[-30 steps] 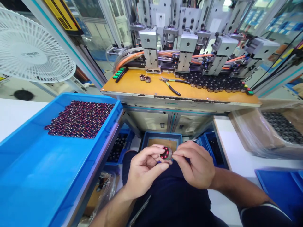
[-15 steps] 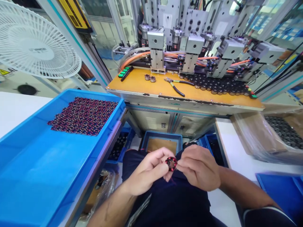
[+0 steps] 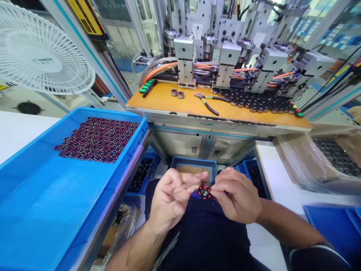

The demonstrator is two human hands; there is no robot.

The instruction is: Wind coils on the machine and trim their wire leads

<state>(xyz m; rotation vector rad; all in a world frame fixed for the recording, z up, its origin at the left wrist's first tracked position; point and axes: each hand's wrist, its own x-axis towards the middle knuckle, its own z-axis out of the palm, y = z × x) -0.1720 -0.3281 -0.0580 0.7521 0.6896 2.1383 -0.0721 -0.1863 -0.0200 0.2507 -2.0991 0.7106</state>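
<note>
A small round part with red wire coils [image 3: 205, 191] is pinched in the fingers of my right hand [image 3: 238, 195], low in the middle of the view over my lap. My left hand [image 3: 170, 199] is right beside it, fingers curled, its fingertips touching or just off the part's left side. A blue tray [image 3: 34, 210] on my left holds a flat layer of several like red-coiled parts [image 3: 97, 139].
Ahead stands a yellow-topped machine bench [image 3: 169, 101] with pliers [image 3: 207, 101], two loose ring parts [image 3: 177, 93] and a row of dark parts [image 3: 254, 103] under the machine heads. A white fan [image 3: 42, 56] is far left. A plastic-lined box of dark parts [image 3: 335, 154] sits right. Blue bins [image 3: 193, 163] lie below.
The coiled part has turned in my fingers and now rests mainly in my right hand's pinch. My left hand's fingers have loosened and shifted slightly left of it.
</note>
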